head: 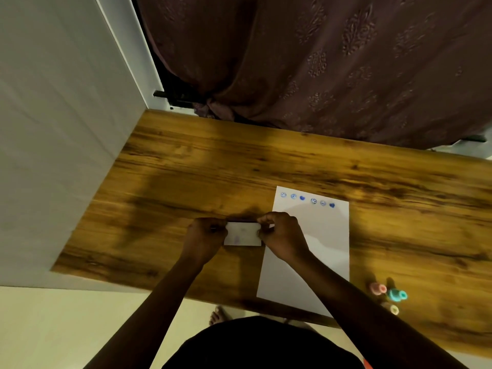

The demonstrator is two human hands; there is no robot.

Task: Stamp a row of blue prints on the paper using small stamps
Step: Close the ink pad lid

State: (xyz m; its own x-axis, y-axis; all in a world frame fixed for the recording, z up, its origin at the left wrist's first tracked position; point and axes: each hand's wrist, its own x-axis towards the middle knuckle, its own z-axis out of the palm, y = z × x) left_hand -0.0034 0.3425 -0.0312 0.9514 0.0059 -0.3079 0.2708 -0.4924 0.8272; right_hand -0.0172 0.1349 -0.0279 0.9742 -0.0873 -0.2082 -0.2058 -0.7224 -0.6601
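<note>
- A wooden table carries everything; a white wall runs along its left edge and a maroon curtain hangs behind its far edge.
- A white paper lies right of the table's middle, its near end reaching the near edge.
- Six blue prints run in a row along the paper's far edge: faces and hearts.
- Three small stamps, pink, teal and yellowish, lie together near the near edge, right of the paper and apart from both hands.
- The right forearm crosses the paper's near left part and hides some of it.
- A small white box sits just left of the paper, above the tabletop.
- The left hand pinches the box's left end, fingers closed on it.
- The right hand clamps its right end, fingertips curled over the top corner.
</note>
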